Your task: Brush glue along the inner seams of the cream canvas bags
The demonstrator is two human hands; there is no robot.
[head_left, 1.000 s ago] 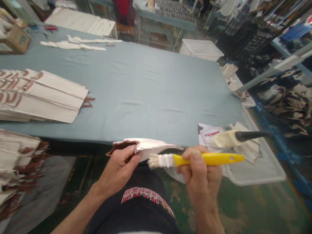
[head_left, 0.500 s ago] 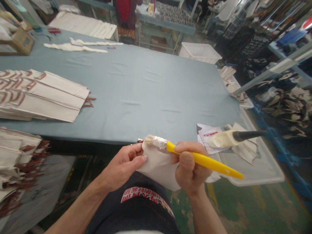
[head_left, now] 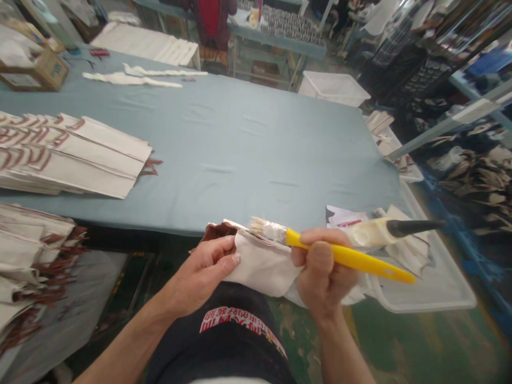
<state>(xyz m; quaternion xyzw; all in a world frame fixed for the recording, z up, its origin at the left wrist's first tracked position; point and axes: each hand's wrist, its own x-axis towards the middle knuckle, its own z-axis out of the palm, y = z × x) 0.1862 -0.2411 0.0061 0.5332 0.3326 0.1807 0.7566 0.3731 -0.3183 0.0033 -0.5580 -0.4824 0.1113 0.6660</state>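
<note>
My left hand (head_left: pixel 204 272) pinches the left end of a cream fabric piece (head_left: pixel 264 264) with brown edging, held up at the table's near edge. In my right hand (head_left: pixel 328 272) is a brush (head_left: pixel 352 258) with a yellow handle, its head pointing left. White paste coats the base of the bristles, which lie at the top edge of the fabric. A cream bottle with a long black nozzle (head_left: pixel 372 232) lies to the right of my right hand, over papers and a cloth piece.
The blue-covered table (head_left: pixel 248 149) carries stacked cream pieces with brown trim (head_left: pixel 100 154) at left. More pieces (head_left: pixel 36 250) hang lower left. A cardboard box (head_left: pixel 40 69) stands at the far left. White plastic bins (head_left: pixel 334 88) sit past the right edge. A person is at the far side.
The brush has moved right along the fabric's upper edge. The fabric has turned in my left hand, so its layered edge and brown inside now show.
</note>
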